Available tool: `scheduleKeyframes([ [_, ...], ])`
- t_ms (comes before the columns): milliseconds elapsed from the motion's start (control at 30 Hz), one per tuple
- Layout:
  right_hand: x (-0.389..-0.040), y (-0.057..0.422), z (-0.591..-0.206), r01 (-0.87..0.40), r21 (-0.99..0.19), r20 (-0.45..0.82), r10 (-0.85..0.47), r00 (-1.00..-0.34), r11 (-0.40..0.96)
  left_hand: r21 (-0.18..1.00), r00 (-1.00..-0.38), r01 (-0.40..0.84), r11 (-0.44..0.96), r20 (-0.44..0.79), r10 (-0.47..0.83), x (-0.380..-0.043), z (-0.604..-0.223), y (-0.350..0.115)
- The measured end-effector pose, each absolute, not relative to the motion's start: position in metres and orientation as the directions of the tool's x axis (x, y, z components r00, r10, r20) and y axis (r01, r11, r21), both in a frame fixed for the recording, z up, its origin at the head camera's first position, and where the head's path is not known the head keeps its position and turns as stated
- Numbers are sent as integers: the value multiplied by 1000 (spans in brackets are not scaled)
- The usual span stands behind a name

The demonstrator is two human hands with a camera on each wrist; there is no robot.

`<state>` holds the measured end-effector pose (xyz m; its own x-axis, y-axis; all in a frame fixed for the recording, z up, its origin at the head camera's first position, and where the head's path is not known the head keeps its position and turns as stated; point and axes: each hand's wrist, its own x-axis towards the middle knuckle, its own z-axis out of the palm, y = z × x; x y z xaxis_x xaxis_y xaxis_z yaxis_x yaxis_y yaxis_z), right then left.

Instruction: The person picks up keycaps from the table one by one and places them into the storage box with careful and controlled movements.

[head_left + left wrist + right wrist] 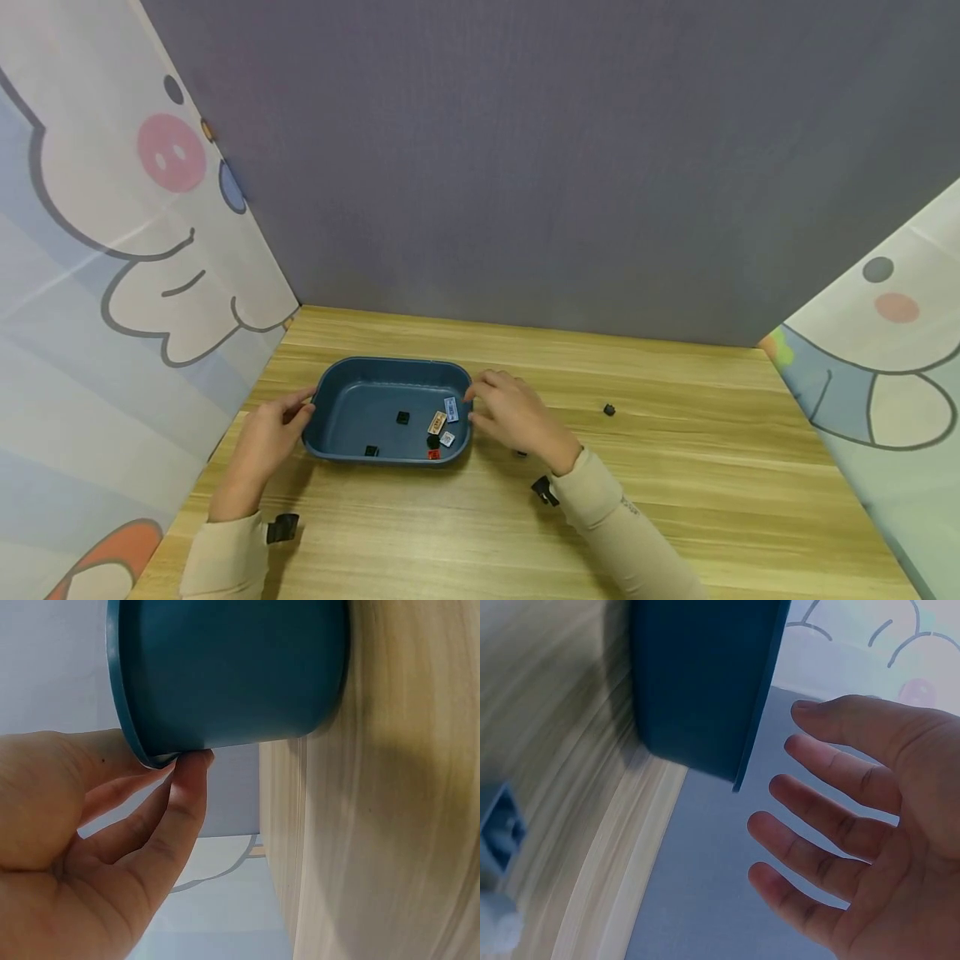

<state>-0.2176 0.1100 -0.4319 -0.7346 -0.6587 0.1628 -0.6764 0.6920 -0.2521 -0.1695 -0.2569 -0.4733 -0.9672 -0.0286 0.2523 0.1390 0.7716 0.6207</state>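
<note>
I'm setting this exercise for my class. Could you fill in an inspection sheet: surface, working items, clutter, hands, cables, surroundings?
Surface: light wood-grain tabletop.
Working items: rounded rectangular blue tray, plastic-looking, holding small pieces: black ones, a light-blue one, a tan one, a white one, a red one; markings too small to read.
Clutter: a small loose black piece to the tray's right; a small dark piece partly hidden by the right arm.
Hands: left hand pinches the tray's left rim; right hand is beside its right end, fingers spread.
Cables: nothing seen.
Surroundings: plain grey panel behind; cartoon-printed pale sheets at both sides.
</note>
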Motion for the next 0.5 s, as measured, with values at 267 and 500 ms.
scheduleKeyframes([
  [267, -221, 132, -435, -642, -261, 169, -620, -766, 721, 619, -965, 143, 772, 260, -29, -169, -471, -255],
  [500, -224, 166, -441, -600, -282, 182, -572, -800, 749, 610, -956, 167, 775, 292, -24, -170, -473, -255],
])
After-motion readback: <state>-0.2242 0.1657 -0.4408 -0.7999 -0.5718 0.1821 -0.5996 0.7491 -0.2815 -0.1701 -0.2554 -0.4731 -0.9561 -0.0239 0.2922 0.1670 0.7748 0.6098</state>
